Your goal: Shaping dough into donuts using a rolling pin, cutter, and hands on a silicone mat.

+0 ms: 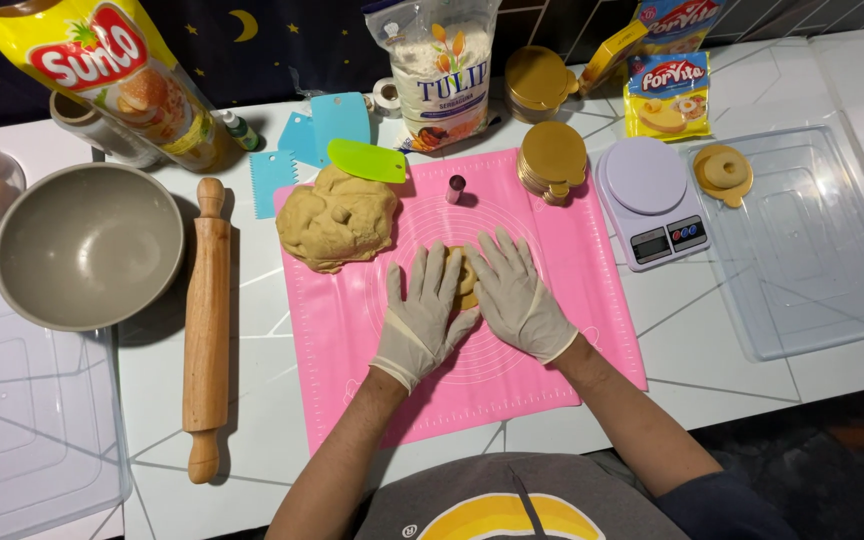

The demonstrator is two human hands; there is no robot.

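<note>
Both my hands wear pale gloves and lie flat, side by side, on a pink silicone mat (552,330). My left hand (424,315) and my right hand (518,295) press on a small piece of tan dough (466,280), which shows only between them. Fingers are spread and extended, not gripping. A large lump of tan dough (337,218) sits at the mat's far left corner, with a green scraper (367,160) leaning against it. A small metal round cutter (456,187) stands on the mat beyond my hands.
A wooden rolling pin (206,320) and grey bowl (88,245) lie left of the mat. Right are a kitchen scale (649,200), gold cardboard discs (552,160) and a clear tray (802,250) holding a dough ring (723,172). Blue scrapers (312,135), a flour bag (442,70) and packets stand behind.
</note>
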